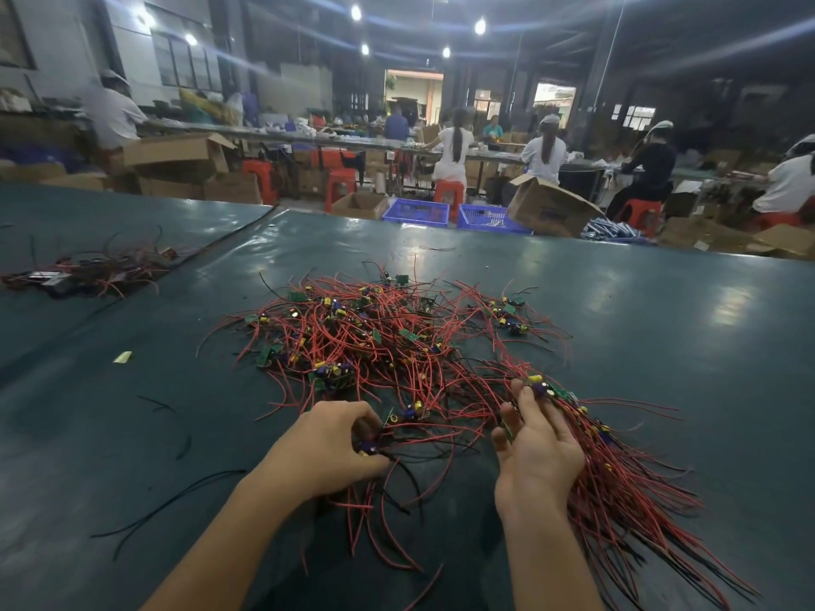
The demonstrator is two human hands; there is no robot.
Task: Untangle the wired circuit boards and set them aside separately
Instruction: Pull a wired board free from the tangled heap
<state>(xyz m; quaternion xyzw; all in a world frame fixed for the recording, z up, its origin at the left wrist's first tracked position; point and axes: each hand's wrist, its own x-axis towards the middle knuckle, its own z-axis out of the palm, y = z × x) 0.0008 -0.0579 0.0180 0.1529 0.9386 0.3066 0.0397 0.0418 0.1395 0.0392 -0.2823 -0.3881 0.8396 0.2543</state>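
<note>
Curled fingers and thumb of the left hand [326, 447] pinch one small board [369, 446] at the near edge of the tangle. Its stubby purple part shows between the fingertips, and its red and black leads run off to the right, into the mess. Holding the board by its stiff body rather than by its limp wires probably gives a firm point to draw it free.

Opposite, the right hand [538, 452] lies with nearly straight fingers against a combed bundle [626, 478] of boards, heads gathered near the fingertips, thin red tails fanning toward the near right. It appears to be steadying what is already sorted; whether the thumb clamps anything I cannot tell.

Beyond both hands sits the main pile [388, 341], well tangled: little green boards with yellow and purple cylinders, laced through with springy, glossy red wire and a few black strands. It rests on a smooth, dark green table [661, 310] that reflects the ceiling lights.

Loose black wire [176, 500] trails at the near left. A second, flatter heap [88, 271] lies well apart at the far left, perhaps finished pieces.
</note>
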